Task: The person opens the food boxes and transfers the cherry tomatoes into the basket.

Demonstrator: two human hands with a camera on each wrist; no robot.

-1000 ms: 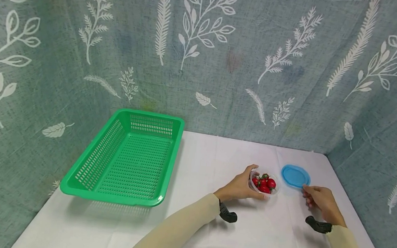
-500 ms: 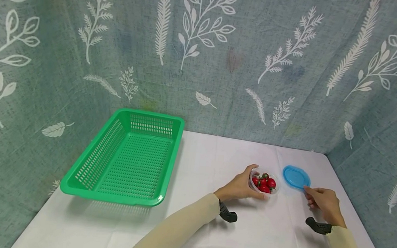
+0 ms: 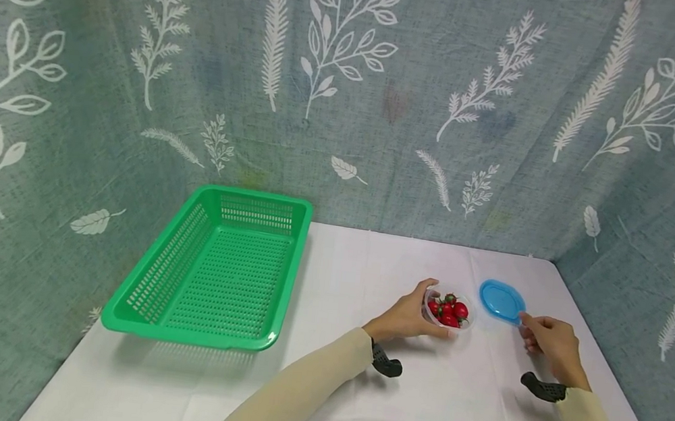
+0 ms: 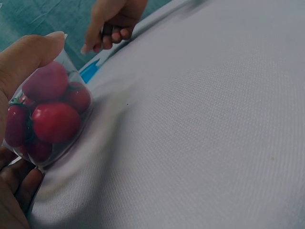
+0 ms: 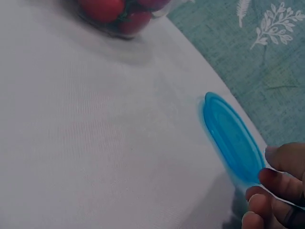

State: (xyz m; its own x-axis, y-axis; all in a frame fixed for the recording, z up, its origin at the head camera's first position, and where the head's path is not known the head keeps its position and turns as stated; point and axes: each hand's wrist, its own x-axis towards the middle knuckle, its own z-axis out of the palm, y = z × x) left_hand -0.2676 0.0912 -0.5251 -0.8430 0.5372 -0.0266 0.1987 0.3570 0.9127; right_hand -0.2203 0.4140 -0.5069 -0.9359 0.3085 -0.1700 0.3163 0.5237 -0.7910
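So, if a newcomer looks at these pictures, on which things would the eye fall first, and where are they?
Probably the large green basket, on the left of the white tabletop in the head view. Next come the bright red tomatoes in a clear container, right of the middle, held by the left grip. Farther right, the blue lid also stands out, its near edge pinched by the right grip.
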